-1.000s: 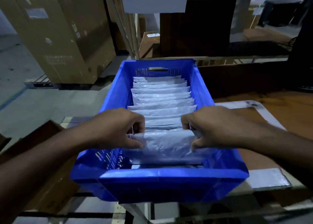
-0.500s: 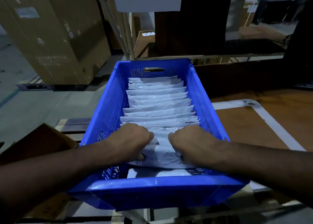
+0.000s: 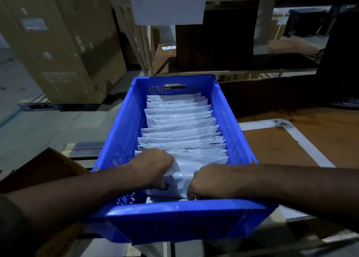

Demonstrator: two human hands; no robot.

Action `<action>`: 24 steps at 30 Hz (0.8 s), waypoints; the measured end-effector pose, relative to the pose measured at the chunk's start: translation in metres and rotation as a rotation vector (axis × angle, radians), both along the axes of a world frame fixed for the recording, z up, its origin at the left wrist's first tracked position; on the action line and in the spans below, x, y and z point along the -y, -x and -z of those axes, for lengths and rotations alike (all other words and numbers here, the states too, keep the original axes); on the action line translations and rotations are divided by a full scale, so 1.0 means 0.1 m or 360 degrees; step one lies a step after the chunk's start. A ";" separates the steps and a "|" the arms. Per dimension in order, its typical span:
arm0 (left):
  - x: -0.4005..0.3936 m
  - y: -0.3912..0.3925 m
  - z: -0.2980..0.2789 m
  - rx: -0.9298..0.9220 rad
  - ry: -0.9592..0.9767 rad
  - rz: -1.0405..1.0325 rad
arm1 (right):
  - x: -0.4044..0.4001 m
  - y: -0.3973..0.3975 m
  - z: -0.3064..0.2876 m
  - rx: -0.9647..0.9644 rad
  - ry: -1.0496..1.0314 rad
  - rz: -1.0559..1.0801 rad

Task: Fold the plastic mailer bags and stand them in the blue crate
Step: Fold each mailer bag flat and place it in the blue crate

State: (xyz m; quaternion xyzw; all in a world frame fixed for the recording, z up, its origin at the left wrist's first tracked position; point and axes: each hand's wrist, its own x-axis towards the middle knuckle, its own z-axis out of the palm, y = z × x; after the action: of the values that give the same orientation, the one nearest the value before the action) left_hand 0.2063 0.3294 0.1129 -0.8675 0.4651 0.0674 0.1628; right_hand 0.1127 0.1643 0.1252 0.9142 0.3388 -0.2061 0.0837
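- Dim warehouse light lay over everything: big cardboard boxes [image 3: 64,49] stood on the floor to the far left, and shelving [image 3: 242,70] ran across behind the crate.
- On the brown table [image 3: 275,152] in front of me sat the blue crate [image 3: 180,214], its long side running away from me.
- Inside it, a row of folded white bags [image 3: 180,128] stood on edge, packed one behind another from the far wall down toward my hands.
- The nearest bag [image 3: 180,181] was at the near end of the crate, just behind the near wall and touching the row.
- I had my left hand [image 3: 153,167] on the bag's left end, fingers curled over its top edge and thumb against its near face, gripping it.
- I had my right hand [image 3: 207,181] on the bag's right end, knuckles up and fingers bent down around the plastic, grasping it too.
- Both my forearms crossed the crate's rims, left over the left side, right over the right.
- A white sheet [image 3: 167,4] hung from the shelving above the crate's far end.
- An open cardboard box [image 3: 44,167] lay low at my left, beside the crate.
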 end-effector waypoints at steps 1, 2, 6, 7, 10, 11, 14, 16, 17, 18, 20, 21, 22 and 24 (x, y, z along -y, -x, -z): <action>0.00 0.00 0.01 -0.0003 0.0001 0.0016 | -0.04 -0.01 0.02 0.0020 0.0102 -0.0024; 0.00 0.00 0.01 -0.0007 0.0002 0.0023 | -0.08 -0.02 0.04 0.0032 0.0186 -0.0038; -0.02 0.01 -0.01 -0.0039 0.0032 0.0005 | -0.14 -0.05 0.07 0.0019 0.0216 0.0037; -0.03 0.01 0.00 -0.0040 0.0046 -0.0004 | -0.13 -0.06 0.06 0.0032 0.0177 0.0067; -0.08 0.00 -0.02 -0.0048 0.0077 -0.0025 | -0.04 -0.06 -0.04 0.0156 0.0044 0.0225; -0.10 -0.03 -0.04 -0.0093 0.0098 -0.0068 | 0.01 -0.07 -0.07 0.0212 0.0002 0.0316; -0.16 -0.10 -0.14 -0.0243 0.0237 -0.0227 | 0.16 -0.13 -0.14 0.0281 -0.0063 0.0594; -0.19 -0.11 -0.22 -0.0231 0.0464 -0.0249 | 0.20 -0.17 -0.14 0.0260 -0.0091 0.0695; -0.20 -0.10 -0.27 -0.0254 0.0598 -0.0264 | 0.18 -0.18 -0.13 0.0241 -0.0094 0.0708; -0.21 -0.08 -0.31 -0.0283 0.0713 -0.0266 | 0.16 -0.18 -0.12 0.0224 -0.0086 0.0704; -0.23 -0.03 -0.36 -0.0336 0.0701 -0.0196 | 0.09 -0.16 -0.10 0.0230 -0.0062 0.0670; -0.23 0.02 -0.35 -0.0353 0.0583 -0.0163 | 0.06 -0.15 -0.10 0.0253 -0.0046 0.0654; -0.23 0.05 -0.29 -0.0361 0.0427 -0.0144 | 0.05 -0.14 -0.10 0.0274 -0.0032 0.0645; -0.21 0.12 -0.15 -0.0319 0.0157 -0.0101 | 0.05 -0.11 -0.08 0.0296 -0.0031 0.0630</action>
State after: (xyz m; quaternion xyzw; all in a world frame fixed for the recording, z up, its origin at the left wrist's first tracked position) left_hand 0.1943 0.3501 0.1280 -0.8778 0.4540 0.1361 0.0703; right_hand 0.1236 0.1591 0.1332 0.9787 0.1456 -0.1299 0.0636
